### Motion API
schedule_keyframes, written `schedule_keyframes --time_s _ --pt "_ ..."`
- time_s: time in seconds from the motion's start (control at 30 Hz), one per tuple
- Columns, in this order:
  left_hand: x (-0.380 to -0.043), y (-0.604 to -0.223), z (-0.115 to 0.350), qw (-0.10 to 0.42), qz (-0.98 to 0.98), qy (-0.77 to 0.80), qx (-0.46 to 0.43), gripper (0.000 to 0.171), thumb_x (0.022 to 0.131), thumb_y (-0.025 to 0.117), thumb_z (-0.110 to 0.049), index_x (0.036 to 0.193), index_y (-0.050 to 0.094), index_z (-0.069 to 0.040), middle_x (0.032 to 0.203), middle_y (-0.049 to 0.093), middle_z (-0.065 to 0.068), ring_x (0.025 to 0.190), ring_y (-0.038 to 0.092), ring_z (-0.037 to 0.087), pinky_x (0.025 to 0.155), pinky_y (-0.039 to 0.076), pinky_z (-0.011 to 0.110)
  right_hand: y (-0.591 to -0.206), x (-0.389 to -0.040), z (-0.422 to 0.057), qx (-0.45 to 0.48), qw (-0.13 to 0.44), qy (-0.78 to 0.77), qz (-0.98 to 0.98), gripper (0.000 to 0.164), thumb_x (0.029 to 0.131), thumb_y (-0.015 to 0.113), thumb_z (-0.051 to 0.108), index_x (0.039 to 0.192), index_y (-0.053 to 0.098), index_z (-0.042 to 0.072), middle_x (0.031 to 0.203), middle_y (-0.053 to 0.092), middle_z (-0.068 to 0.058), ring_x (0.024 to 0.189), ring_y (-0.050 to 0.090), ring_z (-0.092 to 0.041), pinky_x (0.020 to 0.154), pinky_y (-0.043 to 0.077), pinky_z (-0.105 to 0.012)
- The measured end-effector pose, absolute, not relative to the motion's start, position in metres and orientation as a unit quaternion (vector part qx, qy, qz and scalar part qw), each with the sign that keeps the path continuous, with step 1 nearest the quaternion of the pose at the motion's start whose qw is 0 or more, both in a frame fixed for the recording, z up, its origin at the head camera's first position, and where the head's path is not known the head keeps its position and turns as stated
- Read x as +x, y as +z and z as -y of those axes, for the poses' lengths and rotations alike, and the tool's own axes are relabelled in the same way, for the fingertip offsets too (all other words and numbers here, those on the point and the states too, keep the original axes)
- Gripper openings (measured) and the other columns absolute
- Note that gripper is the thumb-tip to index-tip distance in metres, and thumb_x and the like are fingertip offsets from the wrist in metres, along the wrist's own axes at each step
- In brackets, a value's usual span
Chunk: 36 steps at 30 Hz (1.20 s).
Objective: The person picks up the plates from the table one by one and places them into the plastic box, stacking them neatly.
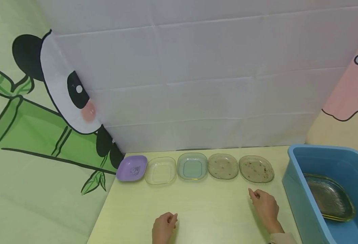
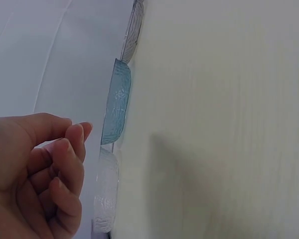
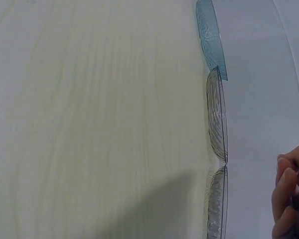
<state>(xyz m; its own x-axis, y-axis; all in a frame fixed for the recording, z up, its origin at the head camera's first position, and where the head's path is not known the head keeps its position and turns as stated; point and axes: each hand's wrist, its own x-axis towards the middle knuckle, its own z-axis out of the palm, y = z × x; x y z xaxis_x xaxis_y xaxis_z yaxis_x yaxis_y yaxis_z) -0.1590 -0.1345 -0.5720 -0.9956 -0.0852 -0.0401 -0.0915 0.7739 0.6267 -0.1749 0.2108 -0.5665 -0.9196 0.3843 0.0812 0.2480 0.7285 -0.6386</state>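
Observation:
Five small dishes stand in a row along the back of the table: a purple dish [image 1: 132, 168], a clear dish [image 1: 160, 170], a blue dish [image 1: 192, 166], and two greyish dishes [image 1: 223, 166] at the right, the last a speckled dish [image 1: 256, 169]. My left hand [image 1: 164, 227] hangs over the front of the table, fingers loosely curled, holding nothing. In the left wrist view that hand [image 2: 45, 174] overlaps the white backdrop beside the dishes. My right hand [image 1: 265, 207] is in front of the speckled dish, fingers loosely bent and holding nothing.
A blue plastic tub [image 1: 316, 200] stands at the right edge, with greenish glass dishes [image 1: 329, 196] stacked inside. Behind the table hangs a white cloth [image 1: 197, 84]. A panda-print cloth [image 1: 54, 101] covers the left side.

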Motion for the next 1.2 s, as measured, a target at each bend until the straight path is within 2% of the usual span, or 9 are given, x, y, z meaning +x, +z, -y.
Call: schedule_keyframes --time_s 0.27,0.5,0.73,0.97,1.1,1.2 --pt "-0.174 -0.558 0.155 -0.009 -0.939 0.343 -0.026 0.023 0.088 0.060 -0.025 0.072 0.066 -0.010 0.053 0.055 -0.007 0.043 0.046 0.005 0.042 0.034 0.021 -0.566 -0.174 -0.209 -0.173 0.105 0.319 0.926 0.032 0.089 0.056 0.032 0.068 0.063 0.010 0.052 0.055 0.004 0.043 0.041 -0.012 0.041 0.029 -0.027" --pt "-0.203 -0.535 0.190 -0.028 -0.937 0.347 -0.016 0.024 0.091 0.057 -0.025 0.078 0.067 -0.007 0.057 0.057 -0.005 0.045 0.047 0.005 0.040 0.035 0.021 -0.568 -0.171 -0.209 -0.171 0.096 0.316 0.928 0.033 0.090 0.056 0.034 0.067 0.062 0.012 0.052 0.053 0.005 0.044 0.041 -0.011 0.042 0.029 -0.028" --pt "-0.250 -0.527 0.241 -0.026 -0.923 0.376 -0.077 0.029 0.093 0.053 -0.024 0.083 0.067 -0.001 0.061 0.060 0.000 0.049 0.051 0.007 0.048 0.039 0.025 -0.568 -0.167 -0.211 -0.172 0.104 0.312 0.929 0.033 0.090 0.056 0.035 0.067 0.062 0.012 0.052 0.054 0.005 0.045 0.043 -0.011 0.043 0.030 -0.028" --pt "-0.288 -0.534 0.276 -0.021 -0.898 0.412 -0.153 0.038 0.095 0.047 -0.026 0.090 0.066 0.006 0.061 0.062 -0.003 0.052 0.055 0.006 0.054 0.041 0.023 -0.566 -0.163 -0.216 -0.174 0.092 0.313 0.929 0.033 0.090 0.055 0.035 0.068 0.063 0.012 0.054 0.056 0.006 0.046 0.045 -0.010 0.043 0.031 -0.028" --pt "-0.303 -0.545 0.289 -0.010 -0.853 0.481 -0.203 0.041 0.095 0.046 -0.027 0.091 0.067 0.008 0.057 0.062 -0.006 0.051 0.058 0.005 0.052 0.043 0.020 -0.564 -0.157 -0.220 -0.180 0.086 0.310 0.930 0.033 0.091 0.055 0.035 0.070 0.064 0.011 0.053 0.056 0.005 0.045 0.046 -0.011 0.042 0.031 -0.029" --pt "-0.311 -0.553 0.297 -0.003 -0.824 0.511 -0.243 0.042 0.094 0.044 -0.028 0.087 0.068 0.005 0.052 0.059 -0.010 0.047 0.055 0.002 0.049 0.041 0.019 -0.563 -0.154 -0.222 -0.184 0.077 0.312 0.929 0.034 0.091 0.054 0.036 0.069 0.063 0.011 0.052 0.055 0.005 0.045 0.045 -0.012 0.042 0.031 -0.028"
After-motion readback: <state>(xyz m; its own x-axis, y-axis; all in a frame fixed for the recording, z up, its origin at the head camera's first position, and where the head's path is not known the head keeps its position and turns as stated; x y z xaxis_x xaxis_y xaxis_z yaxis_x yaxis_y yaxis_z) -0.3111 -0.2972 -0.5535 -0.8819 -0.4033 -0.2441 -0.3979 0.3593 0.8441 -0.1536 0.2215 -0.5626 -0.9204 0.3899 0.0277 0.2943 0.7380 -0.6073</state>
